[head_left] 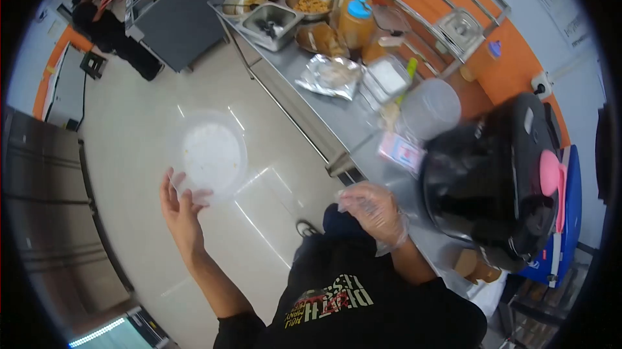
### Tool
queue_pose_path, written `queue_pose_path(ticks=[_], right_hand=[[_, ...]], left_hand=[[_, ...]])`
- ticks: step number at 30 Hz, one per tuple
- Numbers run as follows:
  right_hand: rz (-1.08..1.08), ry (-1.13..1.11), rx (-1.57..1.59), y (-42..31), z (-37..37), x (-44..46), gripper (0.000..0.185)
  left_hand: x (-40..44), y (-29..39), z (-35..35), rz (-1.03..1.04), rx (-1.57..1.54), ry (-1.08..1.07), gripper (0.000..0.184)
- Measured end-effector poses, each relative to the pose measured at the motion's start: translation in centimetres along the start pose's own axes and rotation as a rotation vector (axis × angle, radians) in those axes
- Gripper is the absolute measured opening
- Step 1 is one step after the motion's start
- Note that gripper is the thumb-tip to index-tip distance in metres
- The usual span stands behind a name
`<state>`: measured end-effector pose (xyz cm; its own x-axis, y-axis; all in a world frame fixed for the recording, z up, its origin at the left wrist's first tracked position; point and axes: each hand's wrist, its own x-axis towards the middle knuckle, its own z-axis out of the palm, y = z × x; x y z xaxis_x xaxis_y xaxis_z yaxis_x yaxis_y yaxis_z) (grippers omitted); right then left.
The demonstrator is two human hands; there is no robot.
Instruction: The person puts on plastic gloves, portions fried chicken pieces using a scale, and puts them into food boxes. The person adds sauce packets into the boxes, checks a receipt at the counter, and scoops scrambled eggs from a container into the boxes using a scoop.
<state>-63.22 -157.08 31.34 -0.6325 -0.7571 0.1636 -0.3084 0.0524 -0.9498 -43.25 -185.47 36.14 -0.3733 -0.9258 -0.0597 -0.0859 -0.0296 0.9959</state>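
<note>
My bare left hand (183, 206) grips the near rim of a round, translucent white container (212, 155), which hangs over the tiled floor; small bits lie in its pale bottom. My right hand (372, 211) wears a clear plastic glove and is held near the table's edge, its fingers curled together; whether anything is inside them is hidden. Beyond it on the metal table (304, 100) are a pink and white packet (401, 153), a clear plastic tub (433, 109) and a sheet of crumpled foil (330, 77).
A large black cooker (489, 180) with a pink scoop (552, 177) stands at the right. Metal bowls (310, 3), a steel pan (271, 25) and an orange bottle (356, 25) line the table's far part. Another person (116, 35) stands at the upper left.
</note>
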Motion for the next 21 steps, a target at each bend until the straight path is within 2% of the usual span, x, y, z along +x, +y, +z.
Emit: queue_pose_path(ticks=[3, 9, 13, 16, 17, 19, 21], right_hand=[[0.027, 0.165, 0.086, 1.8, 2.1, 8.7, 0.017], [0.009, 0.477, -0.213, 2.8, 1.7, 31.3, 0.021], [0.038, 0.601, -0.528, 3.9, -0.1, 46.8, 0.023], [0.260, 0.386, -0.714, 9.6, -2.3, 57.2, 0.031], [0.399, 0.308, -0.807, 11.0, -2.4, 59.9, 0.034], [0.696, 0.126, -0.957, 13.4, -2.0, 64.7, 0.041], [0.886, 0.068, -0.941, 14.2, -0.9, 67.3, 0.054]], left_hand=[[13.7, 2.6, 2.1, 0.158, -0.044, -0.075, 0.053], [41.5, 9.8, 10.1, 0.285, -0.146, -0.192, 0.050], [59.2, 15.1, 19.6, 0.332, -0.095, -0.327, 0.049], [71.2, 16.8, 30.3, 0.308, -0.022, -0.521, 0.049], [75.2, 16.4, 34.4, 0.297, 0.017, -0.602, 0.051], [80.9, 15.2, 43.2, 0.323, 0.050, -0.894, 0.050], [87.2, 10.1, 52.9, 0.271, 0.008, -0.892, 0.047]])
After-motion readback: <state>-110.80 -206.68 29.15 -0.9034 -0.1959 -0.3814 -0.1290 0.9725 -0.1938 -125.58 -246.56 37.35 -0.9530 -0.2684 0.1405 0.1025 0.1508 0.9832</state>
